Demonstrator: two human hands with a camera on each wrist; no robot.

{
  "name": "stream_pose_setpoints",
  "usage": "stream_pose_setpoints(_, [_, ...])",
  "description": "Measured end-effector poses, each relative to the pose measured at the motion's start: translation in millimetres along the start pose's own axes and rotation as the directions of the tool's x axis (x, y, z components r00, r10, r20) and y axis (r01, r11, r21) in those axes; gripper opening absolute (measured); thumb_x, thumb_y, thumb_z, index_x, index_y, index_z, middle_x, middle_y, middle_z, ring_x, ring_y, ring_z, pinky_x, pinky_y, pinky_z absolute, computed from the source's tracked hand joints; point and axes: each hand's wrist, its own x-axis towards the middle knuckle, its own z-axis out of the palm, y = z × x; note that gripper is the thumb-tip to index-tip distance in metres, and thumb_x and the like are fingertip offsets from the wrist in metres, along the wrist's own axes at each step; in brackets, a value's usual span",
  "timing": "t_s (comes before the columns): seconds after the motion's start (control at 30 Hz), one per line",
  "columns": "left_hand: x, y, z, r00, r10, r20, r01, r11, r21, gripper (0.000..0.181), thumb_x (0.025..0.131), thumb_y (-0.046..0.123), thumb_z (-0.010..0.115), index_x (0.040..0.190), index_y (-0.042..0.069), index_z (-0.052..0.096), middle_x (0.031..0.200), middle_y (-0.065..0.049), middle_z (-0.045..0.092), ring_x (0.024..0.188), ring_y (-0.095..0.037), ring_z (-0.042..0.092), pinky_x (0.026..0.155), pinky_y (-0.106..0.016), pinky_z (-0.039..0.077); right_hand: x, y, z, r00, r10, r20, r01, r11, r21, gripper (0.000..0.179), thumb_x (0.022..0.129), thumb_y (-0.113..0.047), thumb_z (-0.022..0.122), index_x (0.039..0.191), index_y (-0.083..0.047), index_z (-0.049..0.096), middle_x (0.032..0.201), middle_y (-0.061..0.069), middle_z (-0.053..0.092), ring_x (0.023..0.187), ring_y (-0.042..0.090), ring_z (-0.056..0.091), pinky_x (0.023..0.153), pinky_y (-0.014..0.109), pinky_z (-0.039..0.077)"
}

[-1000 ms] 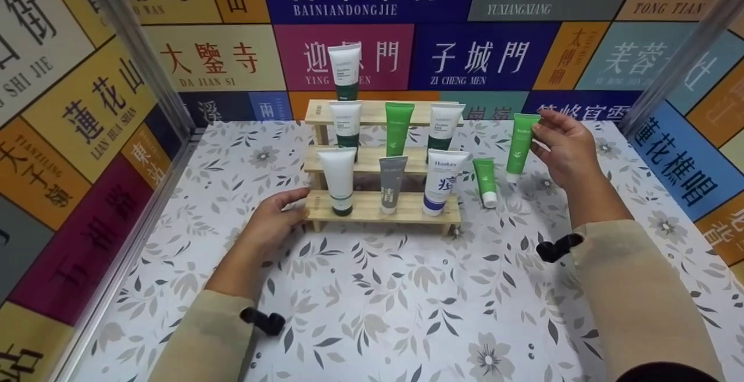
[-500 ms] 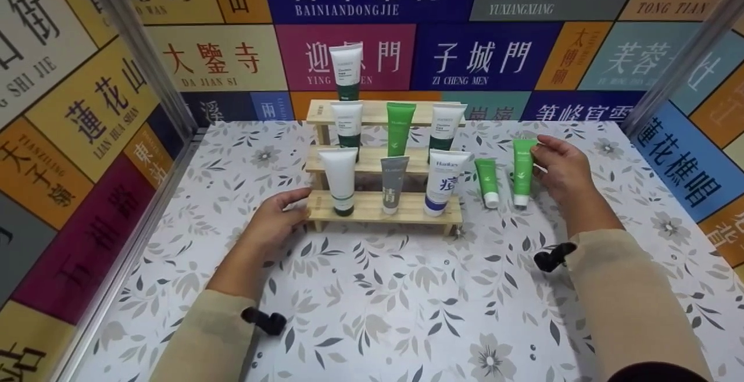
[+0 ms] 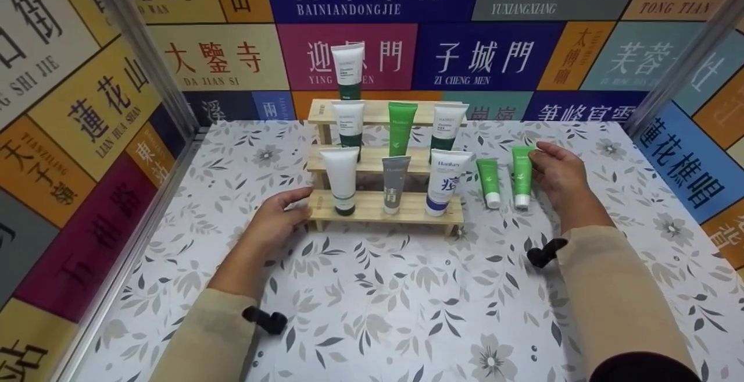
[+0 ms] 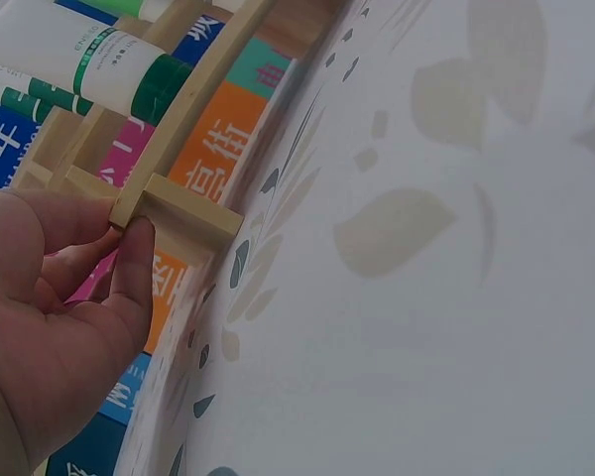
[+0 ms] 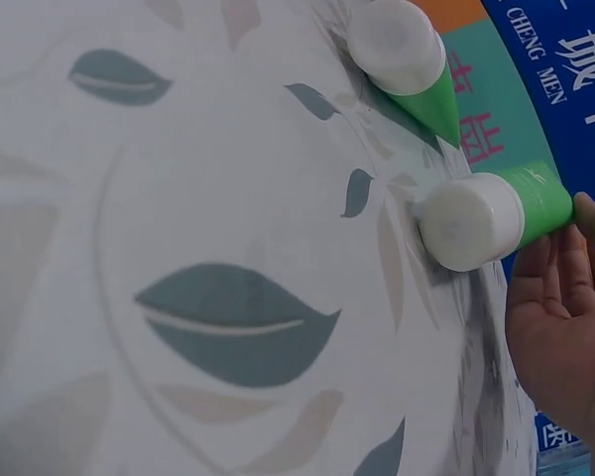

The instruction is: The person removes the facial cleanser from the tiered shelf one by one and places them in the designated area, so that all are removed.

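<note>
Right wrist view: right grip [image 5: 563, 332] pinches tapered, white-capped green tube [image 5: 537, 205]

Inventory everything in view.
Three-tier wooden rack: one, pale, back centre.
White-and-green plastic tubes: three, top and middle tiers.
Green plastic tube: one, middle tier.
White plastic tube: one, green-capped, bottom tier left.
Grey plastic tube: one, bottom tier middle.
White-and-blue tube: one, bottom tier right.
White-capped green tubes: two, lying right of rack.
Floral tabletop: one, white-grey, underneath.
Lettered wall panels: many, multicoloured, behind and beside.
Dark rounded object: one, bottom edge, unclear.
Black attachments: two, cuffs.
Beige sleeves: two, arms.
Left hand: one, pinching rack.
Right hand: one, pinching outer tube.
</note>
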Motion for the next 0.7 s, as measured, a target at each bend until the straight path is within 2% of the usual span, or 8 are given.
stream_pose_setpoints(0.17, [3.0,-0.1,0.6,1.0,0.012,-0.006,-0.012,0.999,0.037,0.048,0.104,0.009,0.064,0.152,0.013,0.06,0.153,-0.011,0.061,0.111,-0.013,0.072,0.095,-0.026,0.055,13.7,5,-1,0.997,0.038,-0.069,-0.047,0.99,-0.13,0.057,0.099,-0.018,0.077,0.153,-0.021,0.057,0.117,-0.008,0.069,0.103,0.008,0.069,0.088,0.021,0.059])
stream_pose_setpoints(0.3, [3.7,0.5,0.2,1.0,0.002,-0.01,-0.002,0.999,0.051,0.047,0.104,0.01,0.064,0.151,0.015,0.061,0.152,-0.008,0.062,0.112,-0.014,0.071,0.097,-0.029,0.054,18.9,8,-2,0.996,0.04,-0.074,-0.053,0.982,-0.182,0.064,0.1,-0.019,0.076,0.16,-0.018,0.051,0.119,-0.007,0.067,0.101,0.007,0.069,0.086,0.021,0.059])
stream_pose_setpoints(0.57, [3.8,0.6,-2.1,1.0,-0.029,-0.008,0.029,0.999,0.025,0.047,0.105,0.01,0.063,0.151,0.017,0.061,0.151,-0.007,0.063,0.118,-0.016,0.071,0.102,-0.031,0.053,20.5,11,0,0.997,0.044,-0.064,-0.055,0.981,-0.188,0.066,0.1,-0.016,0.076,0.16,-0.015,0.05,0.109,-0.008,0.071,0.095,0.008,0.071,0.083,0.022,0.06])
stream_pose_setpoints(0.7, [2.8,-0.2,-2.9,0.999,-0.041,-0.006,0.041,0.999,0.027,0.047,0.105,0.011,0.063,0.152,0.017,0.06,0.152,-0.007,0.063,0.119,-0.015,0.071,0.104,-0.031,0.053,21.9,14,0,0.997,0.032,-0.065,-0.046,0.976,-0.214,0.065,0.101,-0.016,0.074,0.161,-0.015,0.049,0.11,-0.008,0.069,0.097,0.007,0.07,0.084,0.021,0.06])
